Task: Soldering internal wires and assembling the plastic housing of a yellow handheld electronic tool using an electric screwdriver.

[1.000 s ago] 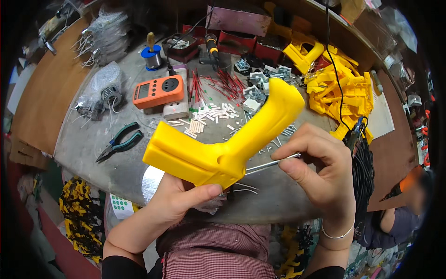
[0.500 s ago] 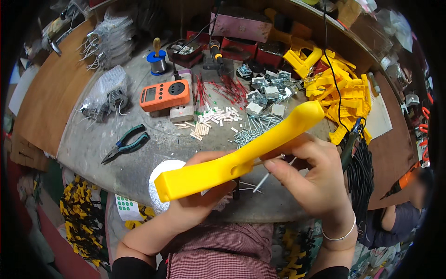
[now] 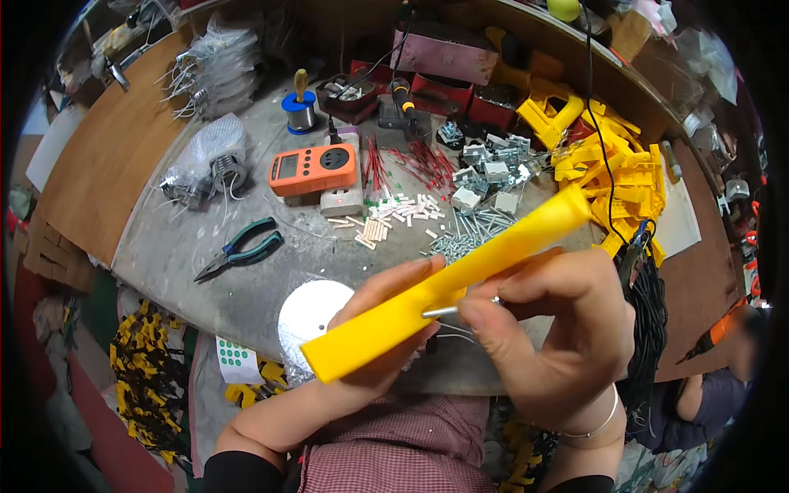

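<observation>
My left hand (image 3: 382, 371) is closed round a long yellow plastic handle housing (image 3: 448, 283), tilted up toward the right. Between thumb and fingers, my right hand (image 3: 563, 333) pinches a silver screw (image 3: 444, 311). Its tip meets the small hole in the side of the housing; how deep it sits I cannot tell. Part of the screw is hidden behind the fingertips. Below the housing, thin white wires (image 3: 454, 330) show near my left hand. Behind the housing lies a heap of similar screws (image 3: 468, 230).
Pliers (image 3: 238, 251), an orange meter (image 3: 314, 170), a solder spool (image 3: 300, 113) and a soldering iron (image 3: 403, 97) lie on the bench. Metal-and-white parts (image 3: 493, 171) and yellow housings (image 3: 616, 181) are piled at right, beside black cables (image 3: 649, 304). Another person (image 3: 711, 407) sits far right.
The screw has swung round and its tip has come to the hole in the housing. The housing has tilted more steeply, and the whole view has shifted slightly.
</observation>
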{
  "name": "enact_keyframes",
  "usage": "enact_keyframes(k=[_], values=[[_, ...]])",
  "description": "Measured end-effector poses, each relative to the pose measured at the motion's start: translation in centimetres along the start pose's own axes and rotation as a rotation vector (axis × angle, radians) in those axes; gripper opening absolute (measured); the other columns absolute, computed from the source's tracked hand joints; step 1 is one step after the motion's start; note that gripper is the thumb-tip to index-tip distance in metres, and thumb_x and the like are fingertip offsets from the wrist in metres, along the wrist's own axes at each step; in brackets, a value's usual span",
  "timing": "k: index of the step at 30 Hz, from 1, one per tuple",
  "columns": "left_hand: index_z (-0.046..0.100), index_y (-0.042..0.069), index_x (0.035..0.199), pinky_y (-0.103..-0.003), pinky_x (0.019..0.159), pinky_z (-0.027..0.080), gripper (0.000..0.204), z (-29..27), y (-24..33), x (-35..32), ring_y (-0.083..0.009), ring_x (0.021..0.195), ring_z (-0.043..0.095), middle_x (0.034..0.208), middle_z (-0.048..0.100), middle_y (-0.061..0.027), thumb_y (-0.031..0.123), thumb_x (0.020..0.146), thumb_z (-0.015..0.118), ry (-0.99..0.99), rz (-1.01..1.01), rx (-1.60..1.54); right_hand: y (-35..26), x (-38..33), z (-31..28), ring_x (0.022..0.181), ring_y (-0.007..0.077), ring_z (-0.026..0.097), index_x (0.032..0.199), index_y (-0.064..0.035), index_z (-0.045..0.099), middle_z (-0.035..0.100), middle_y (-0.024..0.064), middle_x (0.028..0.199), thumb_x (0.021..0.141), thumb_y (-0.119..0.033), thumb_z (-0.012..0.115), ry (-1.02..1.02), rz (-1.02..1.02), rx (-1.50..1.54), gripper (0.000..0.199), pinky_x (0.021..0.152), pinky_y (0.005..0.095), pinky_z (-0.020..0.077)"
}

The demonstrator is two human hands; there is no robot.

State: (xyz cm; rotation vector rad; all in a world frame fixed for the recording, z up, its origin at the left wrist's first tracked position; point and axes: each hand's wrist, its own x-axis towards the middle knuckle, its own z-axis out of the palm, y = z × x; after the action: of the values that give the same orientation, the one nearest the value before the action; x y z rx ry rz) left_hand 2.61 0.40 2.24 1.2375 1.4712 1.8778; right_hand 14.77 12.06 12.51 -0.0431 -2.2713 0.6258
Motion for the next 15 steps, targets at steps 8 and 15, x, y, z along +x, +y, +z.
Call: enact_keyframes(k=[8,15], values=[[0.058,0.002,0.127,-0.032,0.097,0.048,0.05,-2.6,2.5,2.1,-0.0183,0.109,0.063,0.119,0.066,-0.0074,0.009,0.082,0.079,-0.062,-0.196,-0.187,-1.5,-1.5,-4.6,0.102,0.0268,0.062,0.118,-0.0081,0.068,0.063,0.0111,0.11,0.086,-0.019,0.071,0.058,-0.102,-0.88,0.034,0.088,0.038,0.0503],[0.047,-0.002,0.134,-0.037,0.1,0.047,0.067,-1.7,2.4,4.3,-0.0244,0.117,0.06,0.124,0.062,-0.0132,0.02,0.081,0.081,-0.452,-0.415,-0.389,1.8,-1.5,-3.0,0.099,0.0283,0.058,0.115,-0.0064,0.064,0.059,0.0079,0.103,0.068,-0.007,0.07,-0.465,0.009,-0.826,0.048,0.095,0.0422,0.0435]])
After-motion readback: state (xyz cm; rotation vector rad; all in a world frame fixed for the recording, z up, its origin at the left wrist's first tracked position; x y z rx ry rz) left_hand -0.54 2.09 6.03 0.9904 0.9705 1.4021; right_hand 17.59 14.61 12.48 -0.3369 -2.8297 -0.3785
